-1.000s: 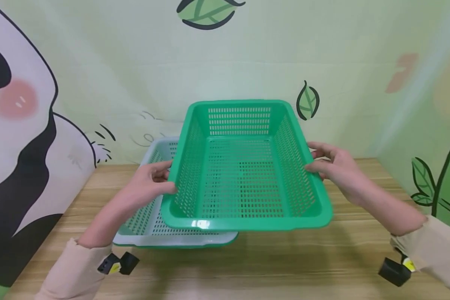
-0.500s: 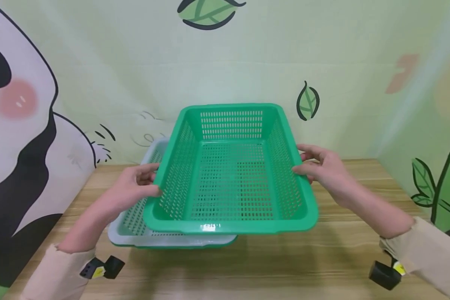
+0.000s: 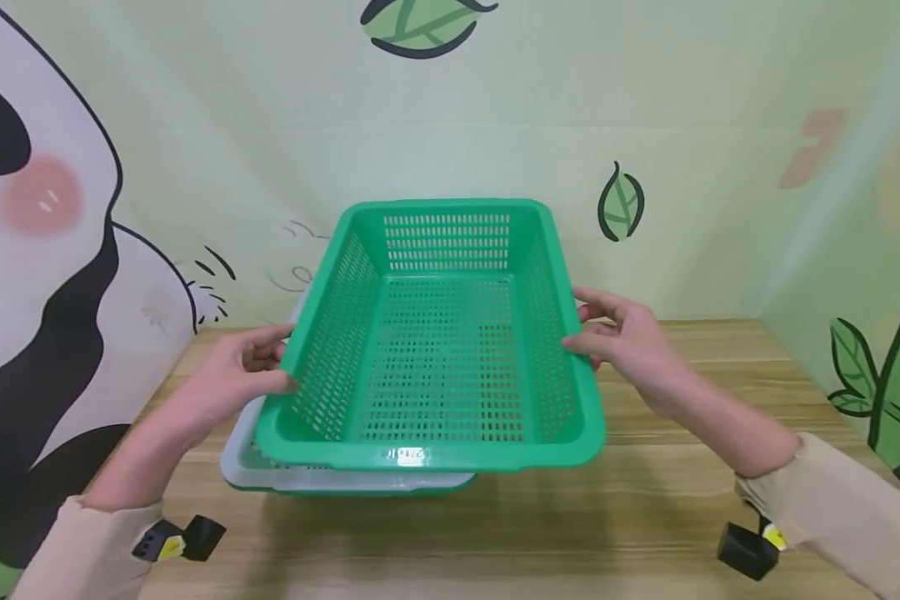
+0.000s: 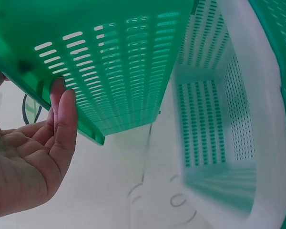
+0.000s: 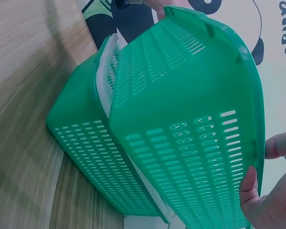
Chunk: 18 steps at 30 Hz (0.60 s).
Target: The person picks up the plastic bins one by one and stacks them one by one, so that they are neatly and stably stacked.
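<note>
A green slotted plastic basket [image 3: 450,358] is held up between both hands, its open top tipped toward the head camera. My left hand [image 3: 228,375] grips its left rim, thumb on top and fingers curled under, as the left wrist view shows. On the opposite rim my right hand [image 3: 630,350] pinches the edge between thumb and fingers. Below and behind it stands a white-lined basket [image 3: 345,481] with a green outer shell [image 5: 76,100], mostly hidden in the head view. In the right wrist view the held basket [image 5: 181,95] overlaps that lower basket's rim.
The baskets are over a wood-grain table [image 3: 682,517]. A pale green cloth backdrop [image 3: 457,142] with printed leaves and a panda [image 3: 37,250] hangs along the back and sides. Small black cameras sit on both wrists.
Both hands have carried the green basket to the left, so it now covers more of the white-lined basket. The grip on both rims stays the same.
</note>
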Each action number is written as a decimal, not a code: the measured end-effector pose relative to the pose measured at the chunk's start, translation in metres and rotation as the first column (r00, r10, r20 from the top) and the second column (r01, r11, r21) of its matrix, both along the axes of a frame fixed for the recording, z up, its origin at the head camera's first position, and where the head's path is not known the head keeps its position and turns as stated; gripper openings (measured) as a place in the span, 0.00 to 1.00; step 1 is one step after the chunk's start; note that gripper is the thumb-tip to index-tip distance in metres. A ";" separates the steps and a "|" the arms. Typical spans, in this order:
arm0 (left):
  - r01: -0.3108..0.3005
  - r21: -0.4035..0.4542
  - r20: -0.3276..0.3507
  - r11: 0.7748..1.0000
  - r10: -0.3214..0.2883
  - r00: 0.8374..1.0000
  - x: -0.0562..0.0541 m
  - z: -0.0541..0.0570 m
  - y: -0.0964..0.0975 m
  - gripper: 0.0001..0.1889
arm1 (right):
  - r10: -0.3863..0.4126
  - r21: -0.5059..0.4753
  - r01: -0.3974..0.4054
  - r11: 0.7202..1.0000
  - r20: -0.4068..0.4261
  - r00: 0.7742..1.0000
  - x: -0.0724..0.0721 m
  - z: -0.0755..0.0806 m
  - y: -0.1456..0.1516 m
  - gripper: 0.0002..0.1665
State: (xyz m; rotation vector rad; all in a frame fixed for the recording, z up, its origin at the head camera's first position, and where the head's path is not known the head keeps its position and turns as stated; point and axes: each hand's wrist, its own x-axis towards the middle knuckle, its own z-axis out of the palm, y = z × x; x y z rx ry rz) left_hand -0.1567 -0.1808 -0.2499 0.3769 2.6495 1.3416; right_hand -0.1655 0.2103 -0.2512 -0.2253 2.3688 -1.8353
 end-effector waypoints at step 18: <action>-0.002 0.031 -0.053 1.000 0.004 0.999 0.001 -0.003 -0.023 0.34 | 0.078 -0.083 -0.079 0.993 -0.026 0.997 -0.001 -0.007 -0.016 0.40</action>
